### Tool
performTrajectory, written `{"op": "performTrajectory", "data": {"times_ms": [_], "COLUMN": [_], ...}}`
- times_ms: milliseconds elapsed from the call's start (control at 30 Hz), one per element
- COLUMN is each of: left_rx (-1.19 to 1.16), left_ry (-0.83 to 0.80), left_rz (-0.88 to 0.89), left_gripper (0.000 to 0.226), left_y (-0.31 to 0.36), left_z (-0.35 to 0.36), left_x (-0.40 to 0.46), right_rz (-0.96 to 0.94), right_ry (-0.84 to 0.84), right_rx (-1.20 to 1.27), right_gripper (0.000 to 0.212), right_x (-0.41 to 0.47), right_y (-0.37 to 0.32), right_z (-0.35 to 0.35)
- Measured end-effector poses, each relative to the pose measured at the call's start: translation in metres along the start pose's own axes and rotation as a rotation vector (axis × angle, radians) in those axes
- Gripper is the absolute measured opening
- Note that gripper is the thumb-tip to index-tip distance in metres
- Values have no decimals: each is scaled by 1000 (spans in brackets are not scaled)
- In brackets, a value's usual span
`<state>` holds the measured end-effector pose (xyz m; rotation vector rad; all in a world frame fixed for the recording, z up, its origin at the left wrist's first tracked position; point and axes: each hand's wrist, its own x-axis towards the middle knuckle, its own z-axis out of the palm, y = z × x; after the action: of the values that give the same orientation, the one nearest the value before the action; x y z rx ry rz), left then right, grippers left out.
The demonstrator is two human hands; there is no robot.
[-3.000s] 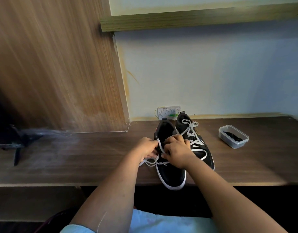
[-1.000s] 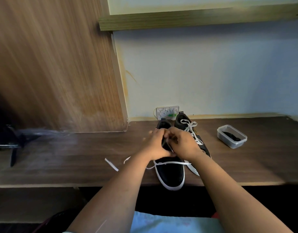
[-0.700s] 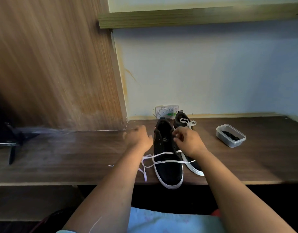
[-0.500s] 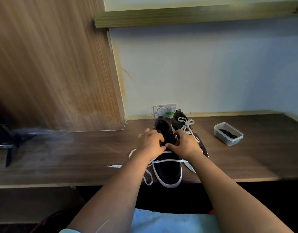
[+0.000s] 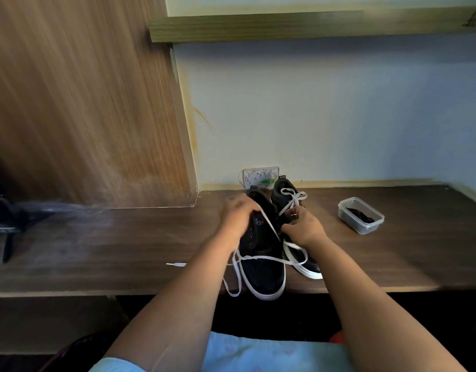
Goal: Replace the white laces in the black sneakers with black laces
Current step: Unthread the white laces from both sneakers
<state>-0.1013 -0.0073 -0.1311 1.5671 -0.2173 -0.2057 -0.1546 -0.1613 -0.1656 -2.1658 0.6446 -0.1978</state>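
Two black sneakers with white soles stand side by side on the wooden desk (image 5: 97, 251). The left sneaker (image 5: 263, 269) has its white lace (image 5: 261, 257) mostly pulled out, with loose loops trailing over the desk's front edge. My left hand (image 5: 238, 216) grips this sneaker's left side near the tongue. My right hand (image 5: 304, 226) pinches the lace at the shoe's right side, and a strand runs diagonally across the tongue between my hands. The right sneaker (image 5: 288, 194) is still laced and tied in white.
A clear plastic tub (image 5: 361, 216) holding black laces sits on the desk to the right. A white wall socket (image 5: 261, 176) is behind the shoes. A wooden panel (image 5: 84, 103) rises at the left, beside a dark metal object (image 5: 6, 226).
Over the last seconds the white lace came out of several upper eyelets of the left sneaker and now hangs loose. Both hands shifted up the shoe, drawing a strand across the tongue.
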Motion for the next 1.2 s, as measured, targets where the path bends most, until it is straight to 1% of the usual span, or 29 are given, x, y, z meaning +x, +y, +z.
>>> {"op": "performTrajectory", "data": {"times_ms": [33,67,100,133,167,200,267,300,333,367,400,467,533,600,633,667,767,800,833,867,900,933,967,1000,1033,1067,1100,1133,1200], "left_rx": [-367,-648,-804,-822,-629,-230,707,970,1079,1109,1140,1243,1246,1153,1040,838,-222,-496,-673,-764,-772,-672,-432,-69,323,651,850,962,1098], "left_ry": [90,186,264,313,335,317,207,138,55,-34,-124,-266,-345,-334,-277,-199,142,285,412,489,523,528,495,423,334,233,119,4,-195], "left_rz": [-93,-161,-194,-202,-177,-118,54,152,215,296,375,471,450,443,395,302,-97,-164,-182,-186,-185,-191,-195,-178,-100,22,140,229,351], "left_gripper": [31,24,18,15,15,17,18,27,38,44,42,29,20,16,16,16,18,21,24,26,25,23,20,17,14,15,21,28,30], "left_y": [11,18,20,18,14,7,-12,-18,-20,-22,-26,-34,-42,-44,-39,-30,9,18,21,19,17,11,4,-6,-16,-22,-27,-30,-38], "left_z": [-7,-17,-28,-37,-44,-46,-41,-35,-29,-20,-12,3,10,10,10,11,3,-6,-20,-32,-41,-47,-49,-47,-44,-39,-34,-25,-4], "left_x": [1,5,11,15,17,19,19,18,14,11,9,4,2,5,5,4,1,4,10,16,18,20,20,21,21,20,19,17,10], "right_rz": [3,6,6,5,2,-1,-7,-8,-8,-9,-8,-5,-6,-7,-7,-5,10,12,11,9,4,0,-3,-4,-4,-6,-9,-11,-13], "right_ry": [-4,-5,-4,-4,-6,-10,-22,-25,-25,-21,-17,-12,-15,-23,-27,-32,-44,-42,-37,-31,-26,-22,-21,-24,-27,-28,-27,-27,-28], "right_rx": [0,-3,-7,-10,-16,-21,-30,-37,-42,-46,-48,-44,-29,-19,-19,-19,-4,-2,-4,-7,-10,-15,-22,-28,-34,-39,-41,-40,-32], "right_gripper": [33,33,33,34,33,33,34,34,35,37,38,39,38,38,38,37,34,33,32,31,31,31,31,31,31,32,32,33,36], "right_x": [1,2,2,3,3,3,3,3,3,3,3,3,3,4,4,5,5,5,6,6,6,7,7,7,6,6,6,6,5], "right_y": [1,2,2,2,1,0,-1,-1,-1,-1,0,0,1,2,2,2,4,4,5,5,5,5,4,4,4,3,3,4,4], "right_z": [-1,-1,-1,-1,-1,0,1,2,2,2,2,2,2,1,1,0,-2,-3,-3,-3,-3,-3,-3,-3,-2,-2,-1,-1,-1]}}
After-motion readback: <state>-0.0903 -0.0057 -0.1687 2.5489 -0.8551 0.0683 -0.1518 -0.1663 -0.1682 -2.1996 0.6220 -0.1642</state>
